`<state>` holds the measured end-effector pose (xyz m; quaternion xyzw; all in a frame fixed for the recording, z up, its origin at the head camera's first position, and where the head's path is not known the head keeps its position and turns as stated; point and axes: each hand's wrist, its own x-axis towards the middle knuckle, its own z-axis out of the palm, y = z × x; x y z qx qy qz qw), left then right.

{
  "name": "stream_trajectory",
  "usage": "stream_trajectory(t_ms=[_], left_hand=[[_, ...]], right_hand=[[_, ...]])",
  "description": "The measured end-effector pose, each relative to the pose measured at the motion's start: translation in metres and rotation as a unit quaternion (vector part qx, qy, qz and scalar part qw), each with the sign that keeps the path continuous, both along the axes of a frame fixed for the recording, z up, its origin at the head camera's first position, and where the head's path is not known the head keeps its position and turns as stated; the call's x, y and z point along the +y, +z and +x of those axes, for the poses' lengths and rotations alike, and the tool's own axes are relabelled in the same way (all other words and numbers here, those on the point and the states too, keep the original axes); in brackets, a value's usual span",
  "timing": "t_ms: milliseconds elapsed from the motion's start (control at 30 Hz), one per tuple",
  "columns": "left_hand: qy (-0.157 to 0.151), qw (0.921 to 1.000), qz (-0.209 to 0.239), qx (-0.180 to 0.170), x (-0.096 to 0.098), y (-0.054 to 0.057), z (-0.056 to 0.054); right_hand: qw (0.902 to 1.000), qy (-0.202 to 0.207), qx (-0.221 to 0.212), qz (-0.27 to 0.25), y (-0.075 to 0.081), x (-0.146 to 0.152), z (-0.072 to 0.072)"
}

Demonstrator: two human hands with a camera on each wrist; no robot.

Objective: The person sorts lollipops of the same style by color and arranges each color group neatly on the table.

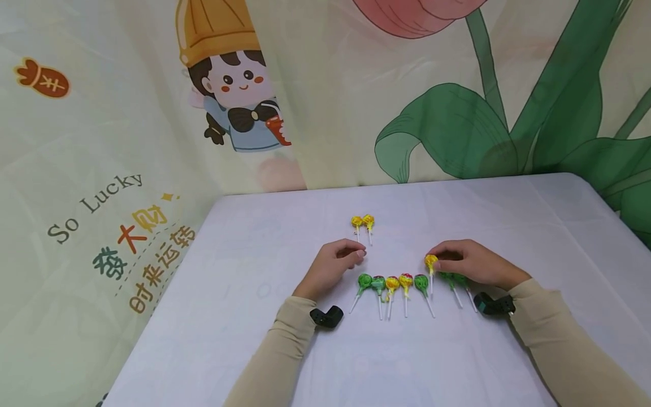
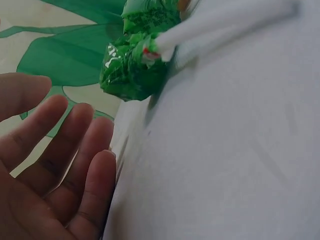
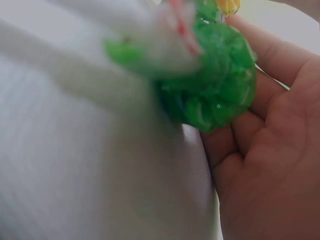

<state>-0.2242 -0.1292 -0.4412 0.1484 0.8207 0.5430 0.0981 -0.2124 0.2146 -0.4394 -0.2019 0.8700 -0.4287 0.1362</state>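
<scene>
My right hand pinches a yellow lollipop by its wrapped head, the stick pointing down toward me. Under that hand lie two green lollipops; in the right wrist view a green wrapped head is close beside the fingers. My left hand is relaxed and holds nothing, its fingers loosely bent. Just below it starts a row with a green lollipop, another green one, two yellow-and-red ones and a further green one. Their sticks point toward me.
Two yellow lollipops lie side by side farther back, beyond my left fingertips. Everything lies on a white-covered table. A printed cloth hangs behind its far edge. Dark wrist cameras sit at both cuffs.
</scene>
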Motion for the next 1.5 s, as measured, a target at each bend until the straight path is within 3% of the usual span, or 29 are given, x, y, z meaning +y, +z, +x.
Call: stream_trajectory(t_ms=[333,700,1100,1500], left_hand=[[-0.049,0.9963,-0.061,0.035,0.016,0.003,0.012],[-0.098,0.9926,-0.058,0.043,0.033,0.003,0.021],[-0.116,0.9887,-0.08,0.052,0.036,-0.001,0.024],[-0.12,0.9879,-0.084,0.051,0.038,-0.006,0.021]], right_hand=[[1.0,-0.001,-0.002,0.001,0.0,-0.001,0.0],[1.0,-0.004,-0.002,-0.005,0.003,0.001,0.003],[0.9998,-0.015,0.0,-0.014,-0.004,-0.002,-0.002],[0.9973,-0.059,-0.024,-0.035,0.0,0.001,-0.01]])
